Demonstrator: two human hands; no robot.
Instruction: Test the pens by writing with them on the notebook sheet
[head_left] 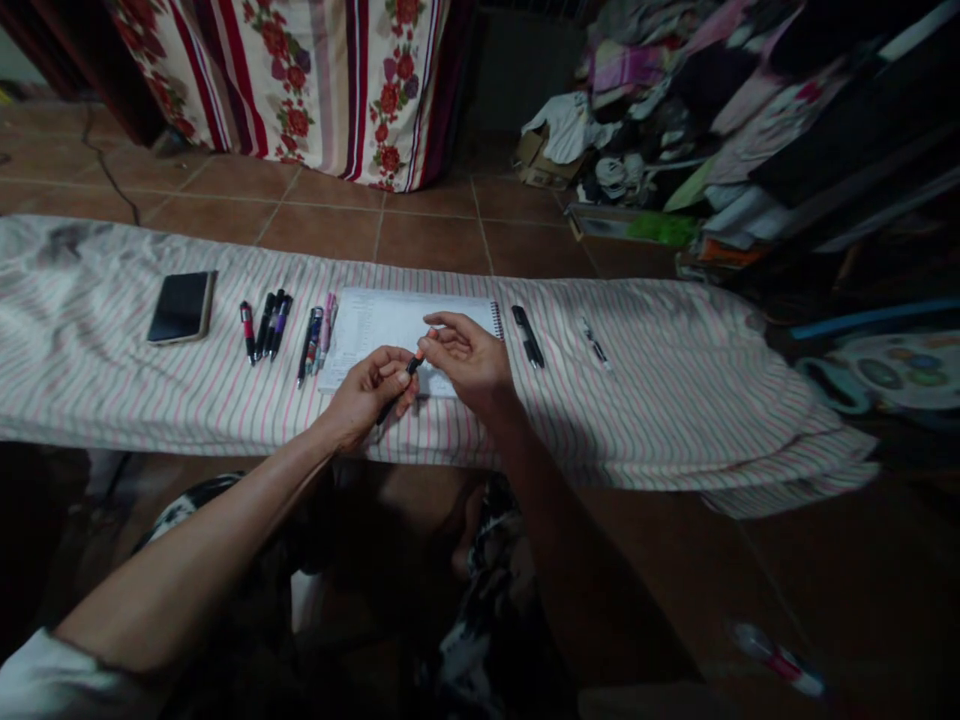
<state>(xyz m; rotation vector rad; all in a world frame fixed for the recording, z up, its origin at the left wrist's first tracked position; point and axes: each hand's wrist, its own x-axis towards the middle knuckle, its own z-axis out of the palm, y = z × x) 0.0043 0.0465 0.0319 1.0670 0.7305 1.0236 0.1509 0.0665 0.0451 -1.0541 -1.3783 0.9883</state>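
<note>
A black pen (414, 363) with an orange end is held between my hands, above the front edge of a spiral notebook (382, 318). My left hand (369, 396) is closed around the dark barrel, whose lower end slants down toward me. With thumb and fingertips, my right hand (474, 362) pinches the orange end. Left of the notebook lie a pink pen (328, 318) and several others, among them a red and black pen (247, 330) and a purple and black pen (280, 325). Black pens (528, 336) and a white and black pen (596, 344) lie to the right.
A striped cloth (675, 390) covers the low surface. A dark-screened phone (181, 307) rests at the left. Beyond are a tiled floor (427, 225), a floral curtain (330, 90) and a heap of clothes (637, 70). A blurred bottle (780, 660) lies at lower right.
</note>
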